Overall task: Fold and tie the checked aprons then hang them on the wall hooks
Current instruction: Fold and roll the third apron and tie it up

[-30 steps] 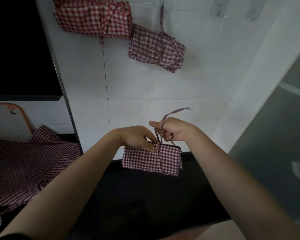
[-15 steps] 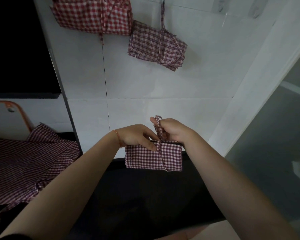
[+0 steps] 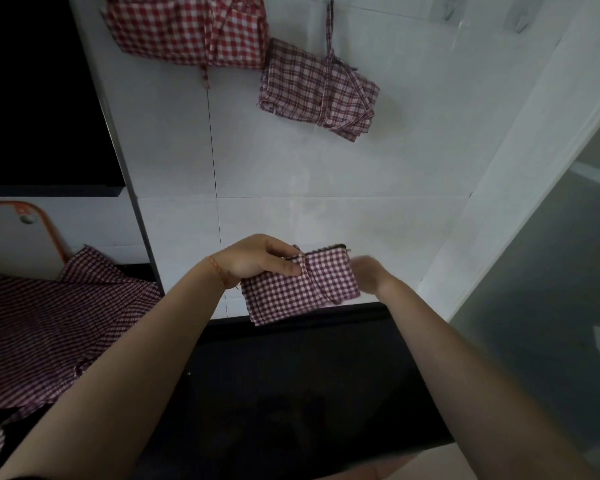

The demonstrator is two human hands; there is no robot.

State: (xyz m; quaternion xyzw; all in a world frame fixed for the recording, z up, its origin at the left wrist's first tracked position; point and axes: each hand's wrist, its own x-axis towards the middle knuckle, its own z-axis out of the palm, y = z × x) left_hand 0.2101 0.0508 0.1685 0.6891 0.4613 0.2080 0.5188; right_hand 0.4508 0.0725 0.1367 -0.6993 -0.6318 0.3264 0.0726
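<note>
The left hand (image 3: 257, 261) is seen pinching the folded apron bundle (image 3: 298, 285) at its upper edge, thumb on the near face and fingers behind, just where the tie strap (image 3: 307, 271) crosses the cloth. The right hand (image 3: 369, 277) is blurred at the 3 o'clock side of the bundle; its fingers appear loose and close to the cloth, but whether anything is gripped cannot be told.

A second ago the strap was raised above the bundle in a loop wound round the right hand; half a second ago it was drawn down close to the top edge. Now no loose loop is visible, the strap lies flat across the bundle, and the right hand has let go and slid to the side. The knot is therefore judged to be pulled tight or nearly so, and hanging is taken as the next step.

The bundle is held in the air in front of the white tiled wall (image 3: 326, 174), above the dark counter (image 3: 291, 393). At 12 o'clock two tied aprons already hang: a plaid bundle (image 3: 317, 88) by its strap, and a red checked bundle (image 3: 187, 26) at 11 o'clock. Free hooks (image 3: 518, 19) are seen at 1 o'clock. An unfolded checked apron (image 3: 49, 323) lies at 9 o'clock.

No brand, label or writing can be read.
</note>
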